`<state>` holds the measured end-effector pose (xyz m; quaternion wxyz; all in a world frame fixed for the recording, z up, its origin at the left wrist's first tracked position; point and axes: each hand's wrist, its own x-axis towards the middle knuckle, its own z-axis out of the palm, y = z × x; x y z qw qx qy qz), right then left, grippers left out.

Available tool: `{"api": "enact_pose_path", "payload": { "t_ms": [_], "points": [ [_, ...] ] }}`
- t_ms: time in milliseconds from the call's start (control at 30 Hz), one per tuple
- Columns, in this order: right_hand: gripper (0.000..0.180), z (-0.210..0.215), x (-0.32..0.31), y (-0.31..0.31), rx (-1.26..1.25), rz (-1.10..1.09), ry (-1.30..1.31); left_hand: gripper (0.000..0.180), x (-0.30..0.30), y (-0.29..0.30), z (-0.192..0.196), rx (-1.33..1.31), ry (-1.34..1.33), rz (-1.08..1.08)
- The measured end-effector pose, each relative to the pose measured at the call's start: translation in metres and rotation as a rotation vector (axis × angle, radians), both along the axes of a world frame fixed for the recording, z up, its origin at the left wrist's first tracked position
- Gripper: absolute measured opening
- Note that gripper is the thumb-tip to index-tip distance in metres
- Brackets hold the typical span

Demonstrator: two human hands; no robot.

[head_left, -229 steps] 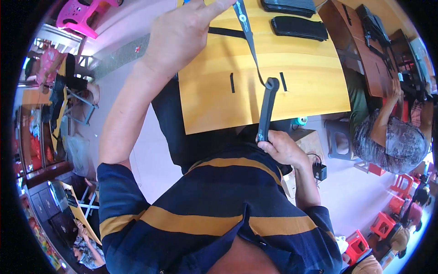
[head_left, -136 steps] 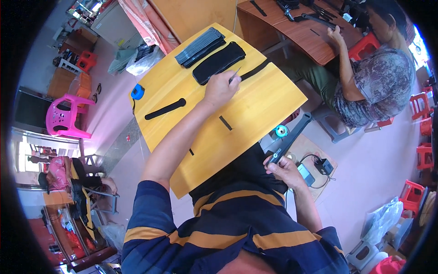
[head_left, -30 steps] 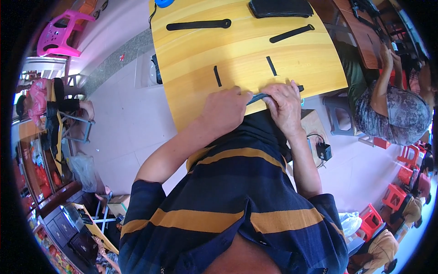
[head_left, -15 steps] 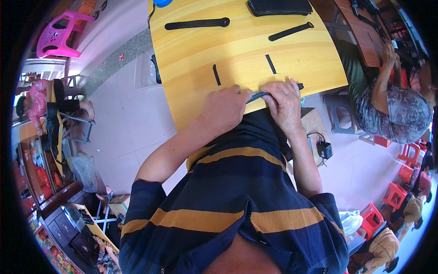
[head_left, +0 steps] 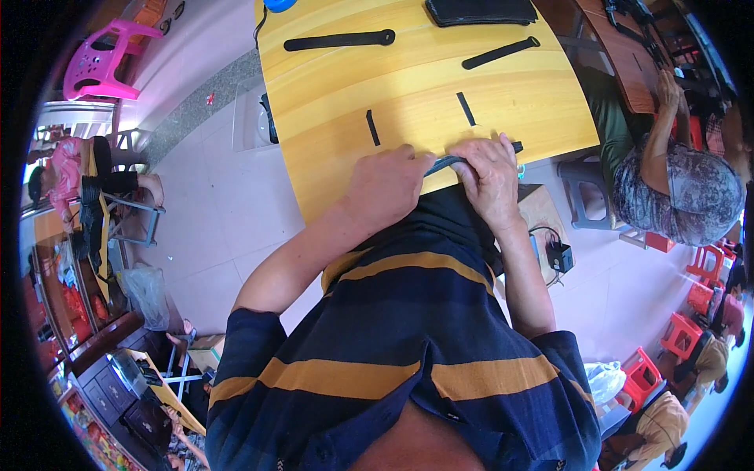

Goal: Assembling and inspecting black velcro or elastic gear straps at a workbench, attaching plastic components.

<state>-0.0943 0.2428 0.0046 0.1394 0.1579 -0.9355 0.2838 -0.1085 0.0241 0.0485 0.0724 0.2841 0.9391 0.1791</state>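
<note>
At the near edge of the yellow desk [head_left: 345, 86], your left hand [head_left: 386, 182] and right hand [head_left: 490, 174] are both closed on a thin dark strap [head_left: 449, 161] that spans the gap between them; its far end pokes out past your right fingers, just at the desk's rim. Judging by the layout, this strap is the piece in work, while four others lie untouched farther out: two short black strips [head_left: 372, 127] [head_left: 466, 108], a long strap with a rounded end [head_left: 339, 39] and a slanted one [head_left: 500, 52]. The strap hangs close to the edge, so it could slip off toward your lap. The middle of the desk gives you open surface; a seated person [head_left: 682, 188] is near on your right.
</note>
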Motion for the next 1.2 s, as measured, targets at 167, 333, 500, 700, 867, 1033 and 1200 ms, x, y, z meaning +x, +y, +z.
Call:
{"api": "enact_pose_path", "payload": {
  "t_ms": [167,333,500,700,867,1033,1200],
  "points": [
    [0.021,-0.001,0.0,-0.001,0.004,-0.001,0.0,0.03,-0.001,0.0,0.001,-0.026,-0.009,-0.004],
    [0.021,-0.002,-0.001,0.0,0.002,0.0,0.006,0.029,-0.003,0.003,0.0,-0.04,-0.01,-0.01],
    [0.019,-0.002,-0.001,0.0,-0.005,0.004,0.009,0.024,-0.01,0.006,0.003,-0.046,-0.007,-0.027],
    [0.016,-0.002,-0.003,0.002,-0.023,0.01,-0.002,0.02,-0.018,0.009,0.009,-0.108,-0.054,-0.062],
    [0.014,-0.003,-0.003,0.001,-0.007,0.017,-0.001,0.02,-0.017,0.005,0.013,-0.179,-0.117,-0.082],
    [0.012,0.0,-0.002,0.001,-0.011,-0.005,-0.028,0.023,-0.008,-0.003,0.009,-0.172,-0.112,-0.051],
    [0.012,0.0,-0.002,0.0,0.008,0.003,-0.019,0.025,0.005,-0.011,0.007,-0.15,-0.102,-0.012]
  ]
}}
